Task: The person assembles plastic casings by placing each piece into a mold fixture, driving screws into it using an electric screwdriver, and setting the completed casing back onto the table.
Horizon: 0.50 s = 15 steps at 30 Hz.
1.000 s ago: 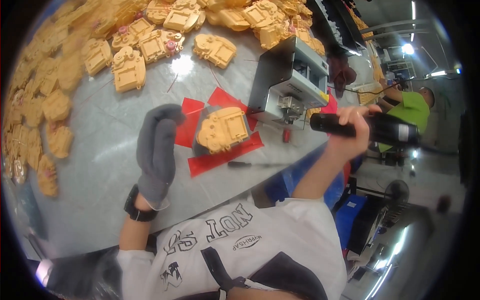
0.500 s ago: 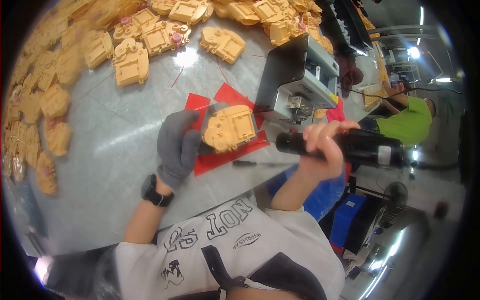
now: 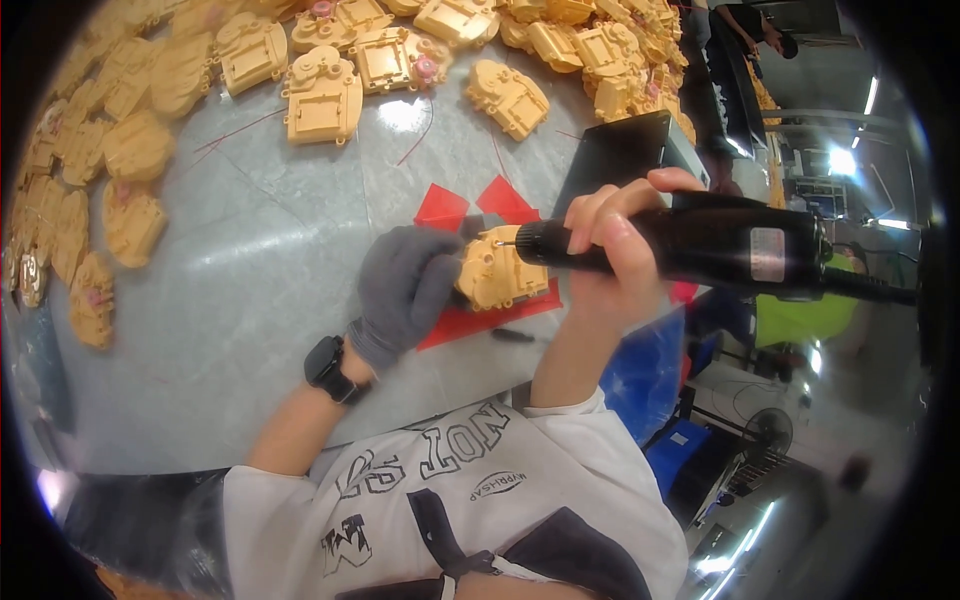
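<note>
My left hand [image 3: 405, 285], in a grey glove with a black watch at the wrist, grips a yellow plastic toy body [image 3: 500, 275] that rests on a red mat [image 3: 470, 320]. My right hand [image 3: 610, 245] is bare and wraps around a black electric screwdriver [image 3: 700, 245]. The screwdriver's tip touches the top of the yellow toy body. Its cable runs off to the right.
Many more yellow toy bodies [image 3: 320, 95] lie spread along the far and left sides of the grey table [image 3: 230, 260]. A black and grey box [image 3: 625, 150] stands behind the screwdriver. A small dark bit [image 3: 515, 335] lies by the red mat. Another person [image 3: 750, 30] stands far right.
My right hand has brought the screwdriver from the right side in over the table, down to the toy body. My left hand has closed around the toy body.
</note>
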### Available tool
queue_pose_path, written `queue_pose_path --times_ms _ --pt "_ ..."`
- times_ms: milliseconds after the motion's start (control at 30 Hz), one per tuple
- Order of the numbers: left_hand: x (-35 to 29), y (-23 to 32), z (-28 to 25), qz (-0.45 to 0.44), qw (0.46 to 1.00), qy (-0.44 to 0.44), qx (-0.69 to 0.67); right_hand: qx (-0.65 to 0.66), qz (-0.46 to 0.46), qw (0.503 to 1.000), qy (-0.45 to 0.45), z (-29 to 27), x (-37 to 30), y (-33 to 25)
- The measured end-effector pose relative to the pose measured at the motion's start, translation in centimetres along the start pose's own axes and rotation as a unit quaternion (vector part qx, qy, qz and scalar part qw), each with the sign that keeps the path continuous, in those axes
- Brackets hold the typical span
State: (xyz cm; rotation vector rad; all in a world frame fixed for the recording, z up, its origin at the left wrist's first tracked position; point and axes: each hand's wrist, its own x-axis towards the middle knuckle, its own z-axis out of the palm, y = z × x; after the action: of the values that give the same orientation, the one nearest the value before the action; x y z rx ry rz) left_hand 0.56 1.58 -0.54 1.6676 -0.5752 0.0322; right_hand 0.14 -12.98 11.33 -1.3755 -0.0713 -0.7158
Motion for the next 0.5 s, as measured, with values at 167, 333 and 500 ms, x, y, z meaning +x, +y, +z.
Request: queue_pose_path --times_ms 167,333,500 --pt "0.4 0.1 0.2 0.009 1.0 -0.001 -0.001 -0.016 0.02 1.0 0.002 -0.1 0.1 0.6" --pt "1.2 0.4 0.1 -0.017 1.0 0.002 -0.026 -0.074 0.035 0.997 -0.014 0.2 0.2 0.6" --pt "10.1 6.8 -2.0 0.219 0.968 0.093 -0.084 -0.117 0.0 0.992 -0.035 0.5 0.3 1.0"
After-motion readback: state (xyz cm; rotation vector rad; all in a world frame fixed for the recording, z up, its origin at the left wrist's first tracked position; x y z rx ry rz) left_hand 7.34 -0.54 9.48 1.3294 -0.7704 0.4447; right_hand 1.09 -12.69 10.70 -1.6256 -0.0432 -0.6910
